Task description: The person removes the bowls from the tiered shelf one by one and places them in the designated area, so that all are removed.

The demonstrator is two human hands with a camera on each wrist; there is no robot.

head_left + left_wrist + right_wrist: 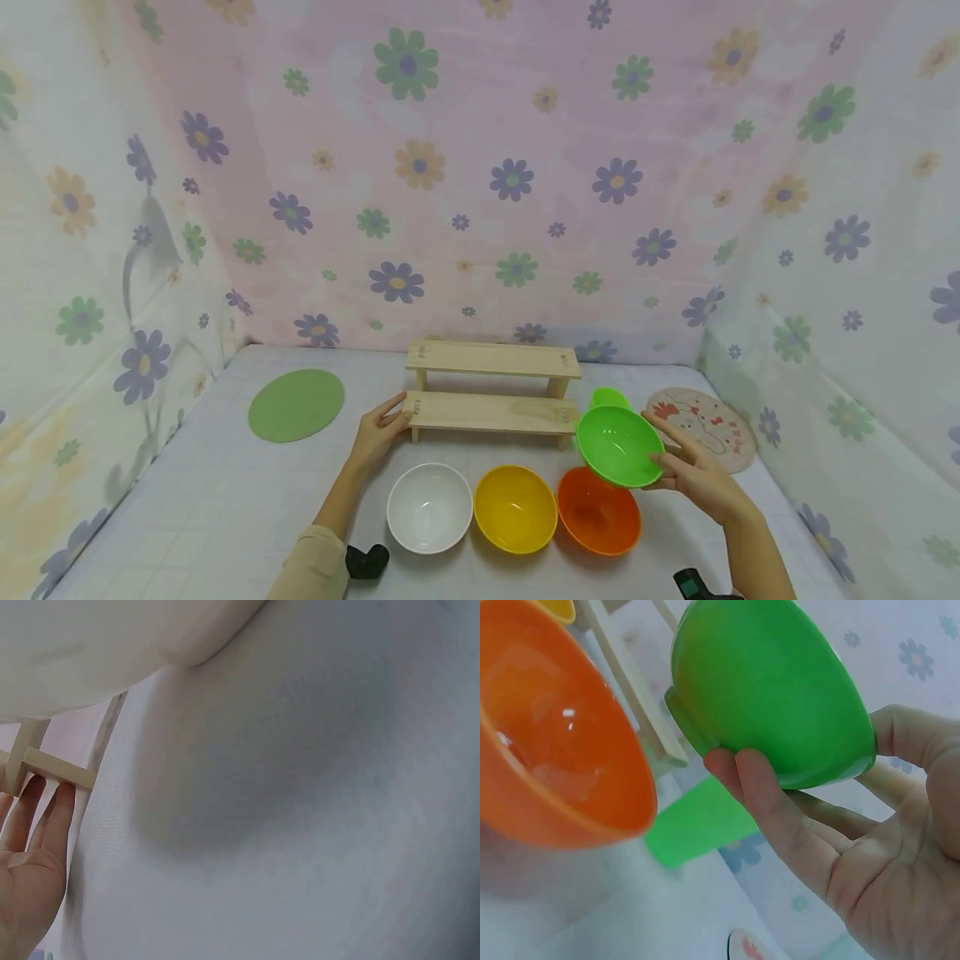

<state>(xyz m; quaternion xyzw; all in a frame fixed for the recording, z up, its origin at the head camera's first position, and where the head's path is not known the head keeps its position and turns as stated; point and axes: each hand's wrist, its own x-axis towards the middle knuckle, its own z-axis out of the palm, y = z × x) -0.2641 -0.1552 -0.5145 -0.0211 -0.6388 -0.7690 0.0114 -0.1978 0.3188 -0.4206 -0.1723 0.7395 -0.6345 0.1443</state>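
Head view: a green bowl (618, 445) is held up by the right hand (697, 477) while a wooden rack (491, 392) is touched by the left hand (377, 433).

The green bowl is gripped at its rim and underside, tilted, lifted just above an orange bowl (598, 510). A yellow bowl (515, 508) and a white bowl (429, 507) are lined up between the hands. The left hand's fingers (54, 817) are laid straight against the rack's lower shelf end, grasping nothing. A green cup (609, 397) is seen just behind the held bowl, and a round patterned mat (708, 425) beyond the right hand.
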